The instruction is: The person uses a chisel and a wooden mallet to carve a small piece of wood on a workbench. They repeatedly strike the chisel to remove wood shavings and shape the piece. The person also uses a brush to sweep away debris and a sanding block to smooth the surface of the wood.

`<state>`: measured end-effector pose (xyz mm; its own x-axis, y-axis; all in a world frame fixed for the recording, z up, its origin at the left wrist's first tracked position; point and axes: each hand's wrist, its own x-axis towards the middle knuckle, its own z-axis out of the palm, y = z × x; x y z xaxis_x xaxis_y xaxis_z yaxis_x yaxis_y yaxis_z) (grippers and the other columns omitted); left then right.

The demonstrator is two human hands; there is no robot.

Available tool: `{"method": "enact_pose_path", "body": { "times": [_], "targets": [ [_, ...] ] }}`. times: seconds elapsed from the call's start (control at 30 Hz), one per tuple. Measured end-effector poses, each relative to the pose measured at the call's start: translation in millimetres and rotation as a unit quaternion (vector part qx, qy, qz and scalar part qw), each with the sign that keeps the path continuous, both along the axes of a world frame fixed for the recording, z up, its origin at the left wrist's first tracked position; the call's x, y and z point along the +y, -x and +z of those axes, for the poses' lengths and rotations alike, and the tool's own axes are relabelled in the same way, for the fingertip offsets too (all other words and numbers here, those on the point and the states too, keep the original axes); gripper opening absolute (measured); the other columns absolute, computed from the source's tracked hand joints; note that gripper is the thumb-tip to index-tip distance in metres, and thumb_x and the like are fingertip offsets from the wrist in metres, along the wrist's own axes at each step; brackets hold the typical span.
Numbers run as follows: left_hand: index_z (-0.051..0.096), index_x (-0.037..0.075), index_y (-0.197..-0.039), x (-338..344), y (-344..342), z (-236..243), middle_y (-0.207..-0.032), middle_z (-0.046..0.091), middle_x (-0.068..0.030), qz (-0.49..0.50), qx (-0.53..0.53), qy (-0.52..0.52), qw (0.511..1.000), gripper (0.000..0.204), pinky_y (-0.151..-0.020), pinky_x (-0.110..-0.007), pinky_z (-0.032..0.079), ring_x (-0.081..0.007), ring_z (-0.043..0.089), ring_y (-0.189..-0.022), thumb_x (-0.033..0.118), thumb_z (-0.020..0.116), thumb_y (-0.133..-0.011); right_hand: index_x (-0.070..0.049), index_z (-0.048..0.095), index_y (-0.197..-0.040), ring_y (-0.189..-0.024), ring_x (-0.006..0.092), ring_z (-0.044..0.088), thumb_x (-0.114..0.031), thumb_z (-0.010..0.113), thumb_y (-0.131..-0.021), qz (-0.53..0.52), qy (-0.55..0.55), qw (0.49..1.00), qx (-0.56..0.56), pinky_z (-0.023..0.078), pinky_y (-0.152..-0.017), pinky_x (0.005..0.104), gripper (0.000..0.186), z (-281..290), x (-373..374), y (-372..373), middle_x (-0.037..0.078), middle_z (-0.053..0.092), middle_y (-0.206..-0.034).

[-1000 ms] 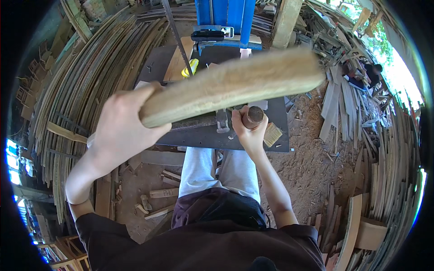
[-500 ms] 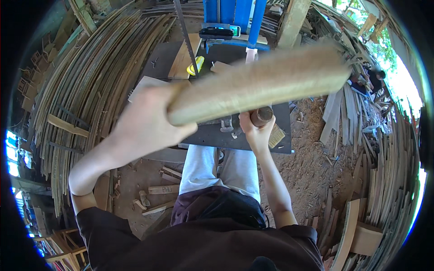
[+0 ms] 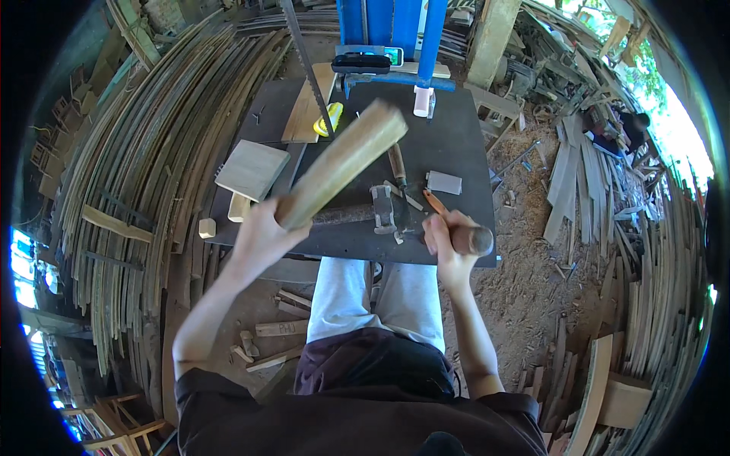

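Note:
My left hand (image 3: 266, 239) is closed round the lower end of a thick wooden piece (image 3: 346, 163), raised at a slant over the dark table (image 3: 319, 243). My right hand (image 3: 450, 247) grips a tool by its thick round wooden handle (image 3: 473, 240), low over the table's near right part. The handle's butt faces right; its working end is hard to make out. Between my hands lies a hammer (image 3: 383, 209), its metal head toward the right. Near it are a wooden-handled tool (image 3: 397, 163), an orange-brown handle (image 3: 434, 201) and a grey rectangular block (image 3: 443, 182).
A toothed saw blade (image 3: 308, 68) stands upright before a blue machine frame (image 3: 388, 26). A pale board (image 3: 253, 171) and a yellow object (image 3: 328, 119) lie on the table. Long timber strips (image 3: 144, 175) are piled at left. Another person (image 3: 620, 131) is far right.
My left hand has drawn the wooden piece down and leftward, turning it steeper and uncovering the tabletop. My right hand has shifted slightly right and nearer, with the handle now tipped rightward.

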<state>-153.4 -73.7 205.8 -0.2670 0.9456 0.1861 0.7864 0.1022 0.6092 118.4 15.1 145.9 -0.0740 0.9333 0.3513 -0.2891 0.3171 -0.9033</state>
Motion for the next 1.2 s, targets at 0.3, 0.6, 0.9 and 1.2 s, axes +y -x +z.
{"method": "enact_pose_path", "body": {
  "times": [0.3,0.6,0.9,1.2],
  "targets": [
    [0.063,-0.004,-0.085,27.4,34.7,-132.9,-0.083,0.067,-0.0270,0.103,0.061,0.125,0.985,0.060,-0.073,-0.048,0.053,-0.0413,0.067,-0.083,0.051,0.079,-0.070,0.000,0.038,-0.062,-0.050,0.0161,0.050,0.012,0.055,-0.083,0.045,-0.143,0.989,-0.011,0.038,-0.046,0.0262,0.030,2.2,-23.5,-26.9,0.009,0.050,-0.057],
    [0.047,0.002,-0.107,36.0,26.3,-141.9,-0.086,0.067,-0.0256,0.075,0.071,0.107,0.989,0.060,-0.073,-0.050,0.053,-0.0432,0.067,-0.085,0.048,0.075,-0.079,-0.003,0.037,-0.064,-0.047,0.0188,0.046,0.012,0.052,-0.081,0.056,-0.151,0.986,0.045,0.042,-0.048,0.0344,0.027,-4.5,-28.5,-39.4,0.008,0.048,-0.054],
    [0.050,0.004,-0.116,32.4,11.2,-129.5,-0.114,0.060,-0.0216,0.061,0.228,0.094,0.967,0.050,-0.085,-0.045,0.052,-0.0382,0.063,-0.099,0.035,0.072,-0.085,-0.004,0.037,-0.065,-0.045,0.0171,0.044,0.013,0.051,-0.080,0.057,-0.146,0.987,0.047,0.041,-0.048,0.0351,0.027,-4.6,-27.5,-37.7,0.007,0.048,-0.053],
    [0.059,0.002,-0.120,28.7,-103.9,-169.0,-0.115,0.062,-0.0170,-0.148,-0.091,-0.086,0.981,0.045,-0.090,-0.038,0.052,-0.0313,0.064,-0.105,0.019,0.076,-0.082,-0.006,0.035,-0.062,-0.041,0.0145,0.039,0.008,0.051,-0.083,0.044,-0.180,0.981,0.053,0.036,-0.047,0.0346,0.030,-3.9,-35.3,-27.6,0.004,0.044,-0.050]
  ]
}}
